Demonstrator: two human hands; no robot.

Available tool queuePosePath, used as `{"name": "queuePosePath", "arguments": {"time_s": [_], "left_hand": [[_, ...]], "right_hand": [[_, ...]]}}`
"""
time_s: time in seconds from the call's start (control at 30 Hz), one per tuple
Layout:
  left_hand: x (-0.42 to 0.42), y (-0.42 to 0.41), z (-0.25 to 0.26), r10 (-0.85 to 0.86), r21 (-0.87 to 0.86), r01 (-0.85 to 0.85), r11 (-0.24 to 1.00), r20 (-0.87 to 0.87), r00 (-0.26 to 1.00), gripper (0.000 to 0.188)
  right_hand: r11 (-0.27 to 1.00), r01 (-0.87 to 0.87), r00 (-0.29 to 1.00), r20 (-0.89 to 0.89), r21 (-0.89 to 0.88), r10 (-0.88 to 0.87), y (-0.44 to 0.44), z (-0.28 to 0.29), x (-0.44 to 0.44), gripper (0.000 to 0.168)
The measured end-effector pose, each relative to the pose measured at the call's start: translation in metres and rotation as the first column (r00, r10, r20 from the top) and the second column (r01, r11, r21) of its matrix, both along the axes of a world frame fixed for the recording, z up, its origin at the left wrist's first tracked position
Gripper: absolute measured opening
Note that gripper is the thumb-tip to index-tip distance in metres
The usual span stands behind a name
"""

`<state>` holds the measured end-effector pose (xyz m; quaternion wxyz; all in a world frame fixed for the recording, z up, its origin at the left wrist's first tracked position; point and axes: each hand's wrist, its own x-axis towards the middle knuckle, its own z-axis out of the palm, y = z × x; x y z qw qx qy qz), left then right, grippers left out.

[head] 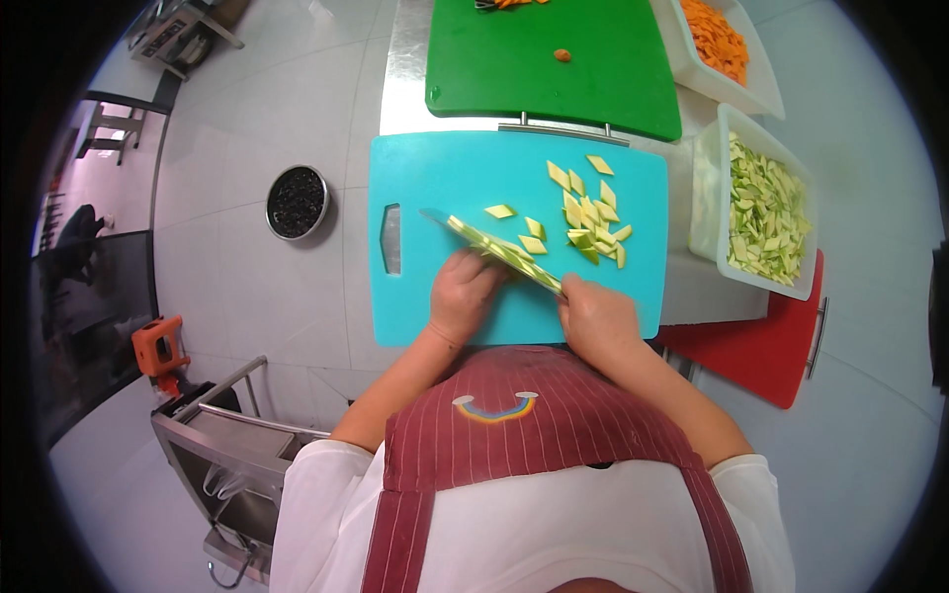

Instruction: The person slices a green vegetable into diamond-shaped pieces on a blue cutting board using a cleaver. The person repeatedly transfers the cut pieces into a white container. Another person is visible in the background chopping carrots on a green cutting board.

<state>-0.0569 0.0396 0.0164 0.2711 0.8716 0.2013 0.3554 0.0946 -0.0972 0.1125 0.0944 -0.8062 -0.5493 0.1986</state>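
Observation:
My right hand [602, 311] grips a kitchen knife [437, 216] whose blade slants across the turquoise cutting board [437, 167]. Pale slices with green skin [504, 254], which look like zucchini, cling along the blade. My left hand [463, 290] is against the board just on the near side of the blade, fingers curled. The blade hides its fingertips, so what it holds cannot be made out. Beyond the knife lies a loose heap of diamond-shaped slices [589, 215], and a few single slices [532, 244] are nearer the blade.
At the right stands a white plastic tub [708, 193] of green slices; another tub [764, 100] holds orange slices, apparently carrot. A green board [504, 74] adjoins mine, with an orange piece [563, 55]. A red board [764, 356] juts out at right. A bowl of dark food [296, 201] appears left.

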Motion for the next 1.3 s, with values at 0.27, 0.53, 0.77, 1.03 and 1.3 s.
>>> {"name": "queuePosePath", "arguments": {"time_s": [0.27, 0.53, 0.77, 1.03, 1.3], "left_hand": [[-0.002, -0.003, -0.008, 0.036, -0.026, -0.034, 0.999, 0.077, 0.996, 0.021], [-0.003, -0.004, -0.014, 0.036, 0.004, -0.036, 0.999, 0.075, 0.997, 0.021], [-0.002, -0.003, -0.007, 0.041, -0.008, -0.040, 0.999, 0.121, 0.992, 0.022], [-0.001, -0.005, -0.013, 0.034, 0.000, -0.035, 0.999, 0.118, 0.992, 0.020], [-0.001, -0.004, -0.016, 0.045, 0.004, -0.046, 0.999, 0.140, 0.989, 0.020]], "right_hand": [[0.999, 0.043, 0.997, -0.064, 0.012, -0.042, -0.002, 0.020, 0.003, 0.016], [0.998, 0.022, 1.000, -0.010, -0.059, -0.023, 0.003, 0.004, -0.006, 0.016], [0.995, 0.098, 0.991, -0.085, -0.019, -0.099, -0.001, 0.010, -0.005, 0.016], [0.994, 0.029, 0.998, -0.046, -0.103, -0.034, -0.002, 0.020, -0.010, 0.014], [0.994, 0.107, 0.991, -0.081, 0.021, -0.105, 0.000, -0.005, -0.009, 0.020]]}}
